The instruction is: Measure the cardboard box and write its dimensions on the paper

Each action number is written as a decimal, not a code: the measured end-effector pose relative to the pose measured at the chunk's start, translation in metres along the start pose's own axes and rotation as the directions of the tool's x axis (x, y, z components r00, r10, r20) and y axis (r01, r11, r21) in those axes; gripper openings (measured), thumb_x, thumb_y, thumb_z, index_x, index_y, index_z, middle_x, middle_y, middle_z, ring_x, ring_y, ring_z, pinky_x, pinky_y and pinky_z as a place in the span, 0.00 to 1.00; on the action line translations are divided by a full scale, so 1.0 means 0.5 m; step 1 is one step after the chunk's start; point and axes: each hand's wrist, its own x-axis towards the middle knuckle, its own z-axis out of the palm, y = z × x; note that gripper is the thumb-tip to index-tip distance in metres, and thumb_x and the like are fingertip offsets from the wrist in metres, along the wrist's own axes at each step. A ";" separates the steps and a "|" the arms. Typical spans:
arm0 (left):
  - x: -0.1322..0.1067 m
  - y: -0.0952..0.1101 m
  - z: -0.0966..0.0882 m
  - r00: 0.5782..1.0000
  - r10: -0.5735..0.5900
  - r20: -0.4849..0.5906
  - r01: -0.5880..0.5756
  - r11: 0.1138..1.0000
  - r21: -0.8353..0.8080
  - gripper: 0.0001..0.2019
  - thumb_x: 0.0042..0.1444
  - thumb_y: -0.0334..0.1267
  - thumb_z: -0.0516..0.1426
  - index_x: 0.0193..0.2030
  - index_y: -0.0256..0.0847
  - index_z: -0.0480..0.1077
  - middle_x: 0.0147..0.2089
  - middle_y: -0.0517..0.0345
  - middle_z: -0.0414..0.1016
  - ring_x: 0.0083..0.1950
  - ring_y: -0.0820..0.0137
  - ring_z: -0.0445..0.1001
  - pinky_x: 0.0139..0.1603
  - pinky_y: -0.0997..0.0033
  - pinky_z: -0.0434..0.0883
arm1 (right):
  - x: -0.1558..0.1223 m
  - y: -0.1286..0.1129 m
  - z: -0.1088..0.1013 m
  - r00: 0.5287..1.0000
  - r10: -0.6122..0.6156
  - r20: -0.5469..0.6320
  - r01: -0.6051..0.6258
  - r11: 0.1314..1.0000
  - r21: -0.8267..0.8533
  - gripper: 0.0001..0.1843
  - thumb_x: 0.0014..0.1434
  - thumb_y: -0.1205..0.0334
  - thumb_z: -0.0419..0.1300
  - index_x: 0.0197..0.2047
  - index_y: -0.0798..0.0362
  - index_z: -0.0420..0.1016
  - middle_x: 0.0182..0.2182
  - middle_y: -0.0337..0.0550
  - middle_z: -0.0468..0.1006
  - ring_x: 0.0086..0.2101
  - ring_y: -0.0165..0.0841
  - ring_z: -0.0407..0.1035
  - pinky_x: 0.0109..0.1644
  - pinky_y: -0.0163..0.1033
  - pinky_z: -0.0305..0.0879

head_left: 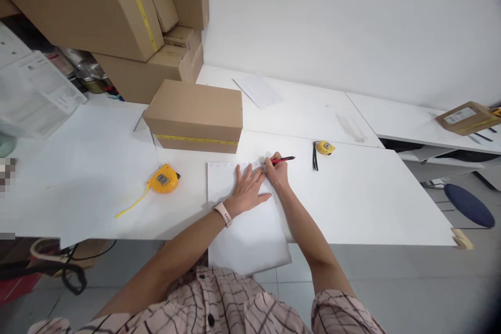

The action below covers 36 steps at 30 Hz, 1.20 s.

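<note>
A large white sheet of paper (242, 240) lies on the white table, its near end hanging past the front edge. Faint marks run along its far edge. My left hand (248, 190) rests flat on it with the fingers spread. Close beside it, my right hand (277, 169) grips a red and black pen (285, 160), whose tip is near the sheet's far right corner. An orange tape measure (164, 179) with a bit of yellow blade pulled out sits to the left. Off to the right lies a smaller yellow tape measure (325, 147) with a black strap.
A closed cardboard box (195, 109) with yellow tape stands behind the paper. More boxes (129, 10) are stacked at the back left. A lined sheet (259, 91) lies near the wall. Another box (465, 119) is far right, above a blue stool (468, 205).
</note>
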 end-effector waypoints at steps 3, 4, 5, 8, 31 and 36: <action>0.000 0.000 0.001 1.000 0.002 -0.007 -0.002 1.000 0.007 0.31 0.65 0.57 0.53 0.70 0.46 0.60 0.74 0.49 0.59 0.77 0.42 0.46 0.71 0.25 0.34 | 0.000 0.002 -0.001 1.000 0.013 0.015 -0.013 1.000 -0.004 0.13 0.53 0.60 0.58 0.24 0.48 0.56 0.21 0.31 0.58 0.24 0.28 0.54 0.28 0.35 0.53; 0.000 0.000 0.001 1.000 0.002 -0.006 -0.002 1.000 0.009 0.31 0.65 0.57 0.53 0.70 0.46 0.60 0.74 0.49 0.59 0.77 0.42 0.46 0.71 0.25 0.34 | 0.000 0.002 -0.002 1.000 0.016 0.018 -0.016 1.000 -0.004 0.12 0.53 0.61 0.57 0.24 0.48 0.56 0.21 0.31 0.58 0.24 0.27 0.54 0.28 0.35 0.52; 0.000 0.000 0.001 1.000 0.003 -0.004 -0.003 1.000 0.011 0.31 0.65 0.57 0.53 0.71 0.46 0.60 0.74 0.49 0.58 0.77 0.42 0.46 0.71 0.25 0.34 | -0.001 0.002 -0.002 1.000 0.017 0.019 -0.016 1.000 -0.004 0.12 0.53 0.61 0.57 0.24 0.48 0.56 0.21 0.31 0.58 0.24 0.27 0.54 0.28 0.35 0.52; 0.000 0.000 0.000 1.000 0.003 0.005 -0.003 1.000 0.009 0.32 0.65 0.57 0.54 0.71 0.46 0.59 0.75 0.49 0.58 0.77 0.41 0.46 0.71 0.25 0.34 | -0.001 0.001 -0.003 1.000 0.018 0.012 -0.018 1.000 0.005 0.12 0.53 0.61 0.57 0.24 0.48 0.56 0.21 0.31 0.58 0.24 0.27 0.54 0.28 0.35 0.52; 0.002 0.000 -0.002 1.000 -0.008 0.023 0.009 1.000 -0.013 0.35 0.64 0.57 0.54 0.74 0.49 0.54 0.76 0.52 0.56 0.77 0.39 0.44 0.70 0.23 0.34 | -0.003 -0.010 -0.005 0.999 0.047 0.001 -0.047 0.999 0.018 0.12 0.51 0.61 0.57 0.24 0.48 0.56 0.19 0.30 0.58 0.23 0.28 0.54 0.27 0.35 0.53; 0.002 -0.002 0.001 1.000 -0.003 0.020 0.004 1.000 -0.012 0.34 0.65 0.57 0.54 0.74 0.48 0.55 0.76 0.52 0.56 0.77 0.40 0.45 0.70 0.23 0.34 | -0.003 -0.011 -0.006 0.999 0.038 -0.037 -0.038 0.999 0.014 0.12 0.52 0.62 0.57 0.24 0.48 0.56 0.19 0.30 0.56 0.23 0.28 0.52 0.27 0.35 0.51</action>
